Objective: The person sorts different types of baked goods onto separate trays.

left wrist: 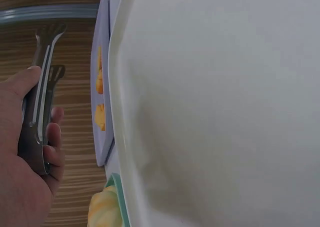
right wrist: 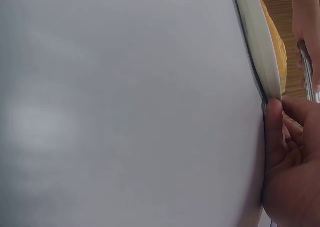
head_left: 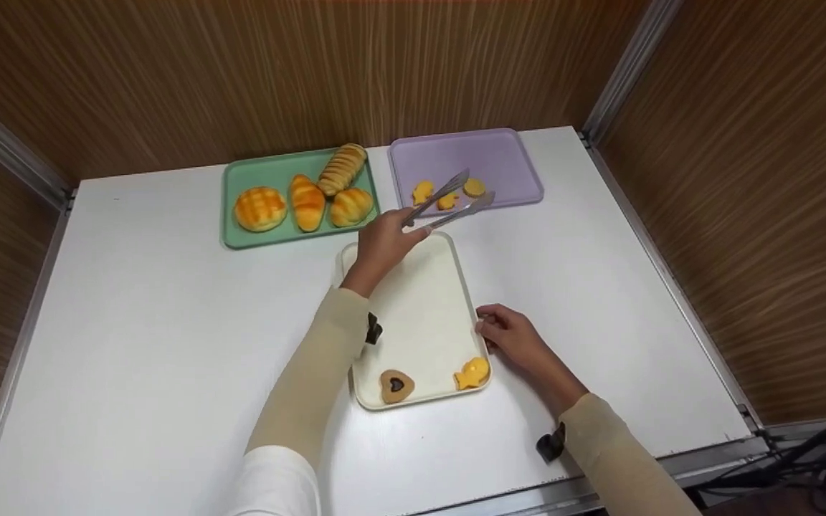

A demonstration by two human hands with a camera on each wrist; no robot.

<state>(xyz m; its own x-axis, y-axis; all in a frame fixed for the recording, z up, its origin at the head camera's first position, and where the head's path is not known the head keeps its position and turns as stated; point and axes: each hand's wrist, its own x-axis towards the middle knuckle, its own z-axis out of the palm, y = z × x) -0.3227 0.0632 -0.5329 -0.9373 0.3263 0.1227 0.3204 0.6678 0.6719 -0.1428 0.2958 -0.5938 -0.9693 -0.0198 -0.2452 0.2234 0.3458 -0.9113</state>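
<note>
My left hand [head_left: 384, 244] grips metal tongs [head_left: 449, 195] by the closed end. Their two arms are spread apart over the front of a purple tray [head_left: 467, 154]. Near the tongs on that tray are two yellow shaped cookies [head_left: 422, 191] and a round cookie [head_left: 474, 188]. My right hand [head_left: 513, 335] pinches the right rim of a cream tray [head_left: 420, 315], thumb and fingers at its edge in the right wrist view. On the cream tray's near end lie a heart-shaped cookie [head_left: 396, 387] with a dark centre and a yellow fish-shaped cookie [head_left: 472, 373].
A green tray [head_left: 255, 172] at the back left carries several breads, among them a round bun [head_left: 260, 208] and a ridged roll [head_left: 342, 169]. Wood-grain panels [head_left: 241, 72] border the white table [head_left: 148, 322]. Black cables [head_left: 807, 459] hang past the near right corner.
</note>
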